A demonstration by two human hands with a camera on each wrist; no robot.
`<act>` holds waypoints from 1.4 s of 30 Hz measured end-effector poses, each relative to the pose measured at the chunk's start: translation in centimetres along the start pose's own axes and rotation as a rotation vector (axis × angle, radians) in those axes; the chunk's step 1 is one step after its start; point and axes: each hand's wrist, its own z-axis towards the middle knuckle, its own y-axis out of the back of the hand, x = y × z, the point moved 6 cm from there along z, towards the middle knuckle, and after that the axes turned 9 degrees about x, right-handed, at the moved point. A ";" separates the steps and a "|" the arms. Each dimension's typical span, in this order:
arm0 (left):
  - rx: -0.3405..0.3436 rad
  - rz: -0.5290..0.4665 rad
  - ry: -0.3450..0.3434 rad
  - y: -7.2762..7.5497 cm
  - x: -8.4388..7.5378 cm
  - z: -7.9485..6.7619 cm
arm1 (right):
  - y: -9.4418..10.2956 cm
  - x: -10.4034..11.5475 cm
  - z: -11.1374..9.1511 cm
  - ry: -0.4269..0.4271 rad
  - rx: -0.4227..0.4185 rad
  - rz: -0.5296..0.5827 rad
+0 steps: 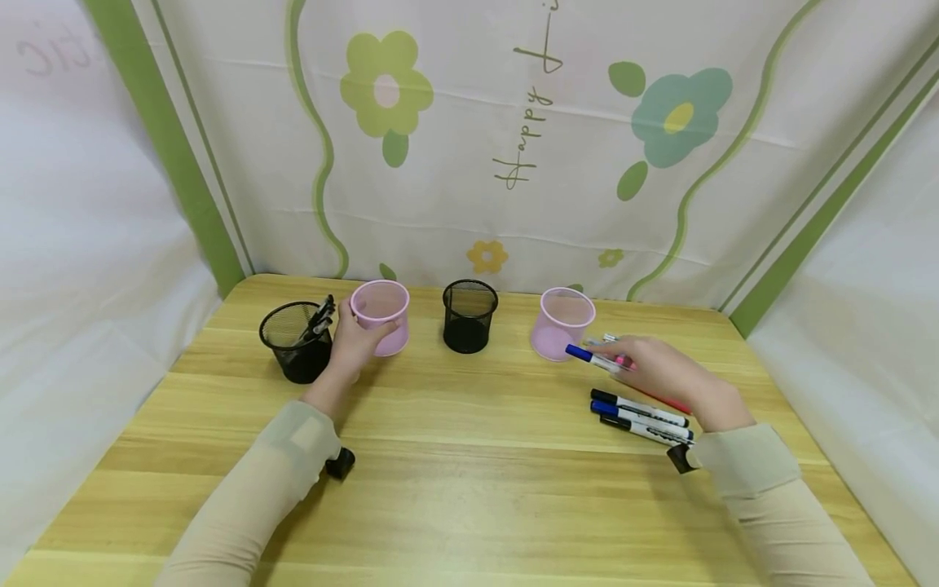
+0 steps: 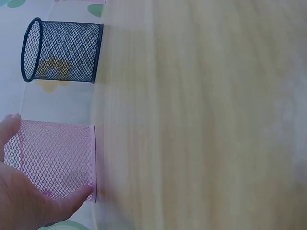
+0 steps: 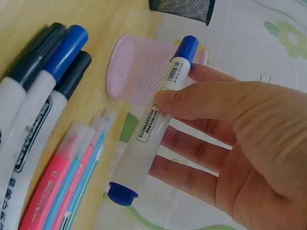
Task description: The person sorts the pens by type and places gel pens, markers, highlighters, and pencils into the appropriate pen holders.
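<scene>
My left hand (image 1: 354, 341) grips the left pink mesh pen cup (image 1: 391, 336) from its left side; in the left wrist view the thumb (image 2: 72, 203) lies along the cup's wall near its base. Between thumb and fingers, my right hand (image 1: 671, 375) pinches a white whiteboard marker (image 3: 144, 127) with a blue cap. It is held tilted, above the table and close to the right pink mesh cup (image 1: 552, 338). Below that hand lie several whiteboard markers (image 1: 645, 417) with black and blue caps. Pink and blue pens (image 3: 62, 177) lie beside them, partly hidden by the hand in the head view.
A black mesh cup (image 1: 466, 334) stands between the two pink ones. At the far left another black mesh cup (image 1: 293, 365) holds several black pens (image 1: 319, 319). A printed cloth (image 1: 455, 106) hangs behind the wooden table (image 1: 455, 505), with white cloth at both sides.
</scene>
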 end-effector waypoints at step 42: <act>0.055 0.027 0.041 0.2 0.0 0.1 | 1.5 6.9 8.1 0.238 -0.283 0.360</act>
